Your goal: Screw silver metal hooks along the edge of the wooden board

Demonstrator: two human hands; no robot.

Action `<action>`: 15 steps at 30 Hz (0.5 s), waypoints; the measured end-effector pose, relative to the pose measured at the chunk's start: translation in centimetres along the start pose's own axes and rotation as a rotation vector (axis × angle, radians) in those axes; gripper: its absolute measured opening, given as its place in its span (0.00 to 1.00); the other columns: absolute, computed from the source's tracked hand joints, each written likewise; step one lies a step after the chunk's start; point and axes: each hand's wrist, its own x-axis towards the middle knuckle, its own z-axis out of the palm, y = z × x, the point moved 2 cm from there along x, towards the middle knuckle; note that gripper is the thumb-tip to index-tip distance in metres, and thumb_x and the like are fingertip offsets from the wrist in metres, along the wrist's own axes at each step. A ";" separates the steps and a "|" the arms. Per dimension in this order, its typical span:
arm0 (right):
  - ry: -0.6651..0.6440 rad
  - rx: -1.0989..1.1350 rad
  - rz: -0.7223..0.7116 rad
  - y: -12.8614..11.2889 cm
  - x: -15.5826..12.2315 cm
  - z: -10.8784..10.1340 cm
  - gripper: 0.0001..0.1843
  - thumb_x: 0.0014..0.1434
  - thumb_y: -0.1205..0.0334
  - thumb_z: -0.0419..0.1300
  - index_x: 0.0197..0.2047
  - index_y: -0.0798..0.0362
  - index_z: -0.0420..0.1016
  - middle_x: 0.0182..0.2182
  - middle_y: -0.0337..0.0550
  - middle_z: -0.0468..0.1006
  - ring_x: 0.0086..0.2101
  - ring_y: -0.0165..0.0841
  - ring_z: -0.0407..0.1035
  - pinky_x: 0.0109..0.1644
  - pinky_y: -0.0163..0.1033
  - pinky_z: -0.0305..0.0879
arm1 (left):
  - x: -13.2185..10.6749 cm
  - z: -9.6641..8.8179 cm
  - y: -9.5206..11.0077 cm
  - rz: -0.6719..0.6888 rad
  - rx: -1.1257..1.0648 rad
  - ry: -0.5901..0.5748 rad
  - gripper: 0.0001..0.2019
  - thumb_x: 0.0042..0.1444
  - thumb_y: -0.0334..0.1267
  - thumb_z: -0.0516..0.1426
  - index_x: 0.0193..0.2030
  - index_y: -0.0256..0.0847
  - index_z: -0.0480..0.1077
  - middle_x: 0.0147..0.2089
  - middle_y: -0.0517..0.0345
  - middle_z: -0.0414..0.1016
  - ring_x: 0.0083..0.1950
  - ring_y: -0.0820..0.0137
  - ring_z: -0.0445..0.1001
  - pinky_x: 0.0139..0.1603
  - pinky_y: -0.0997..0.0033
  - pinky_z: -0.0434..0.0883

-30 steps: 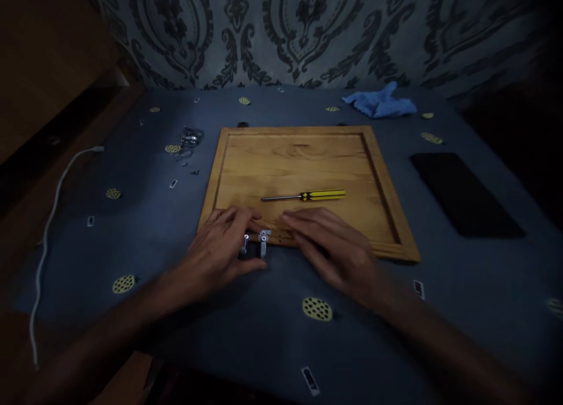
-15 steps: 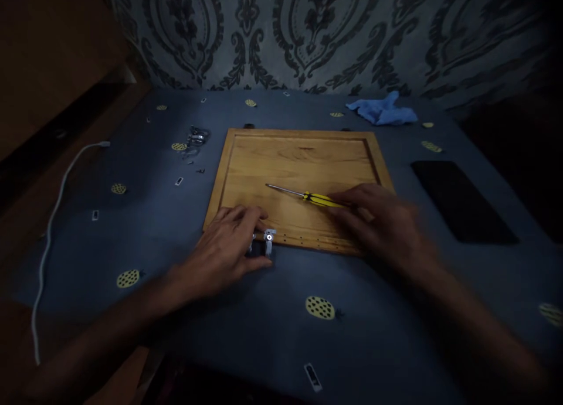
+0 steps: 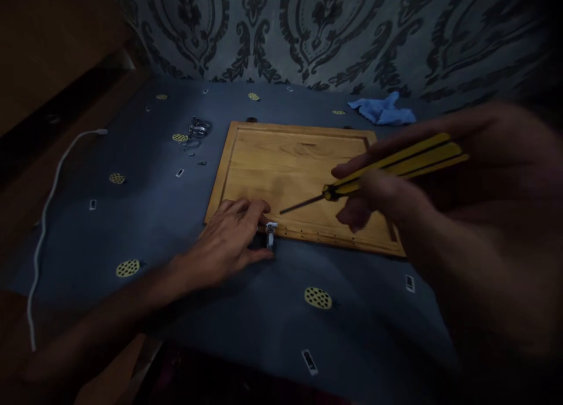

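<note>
Screwdriver (image 3: 402,160) was held by right hand (image 3: 448,235) above wooden board (image 3: 277,162). Left hand (image 3: 231,232) pinched metal fitting (image 3: 270,237) at board's near edge.

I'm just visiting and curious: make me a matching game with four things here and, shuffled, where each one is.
Things:
1. screwdriver with yellow-and-black handle
2. crumpled blue cloth
3. thin white cable
4. small silver metal fitting

Places:
A. far left of the picture
B. in the right hand
C. at the fingers of the left hand
D. behind the far right corner of the rectangular brown wooden board

Pairs: 1-B, 2-D, 3-A, 4-C
</note>
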 end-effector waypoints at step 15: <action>-0.011 -0.011 0.049 2.5 -2.9 1.8 0.05 0.65 0.55 0.69 0.39 0.44 0.79 0.35 0.34 0.82 0.25 0.28 0.77 0.29 0.36 0.74 | -0.1 -0.1 0.0 0.064 0.010 0.023 0.30 0.55 0.39 0.74 0.55 0.44 0.59 0.53 0.54 0.80 0.59 0.56 0.76 0.58 0.56 0.71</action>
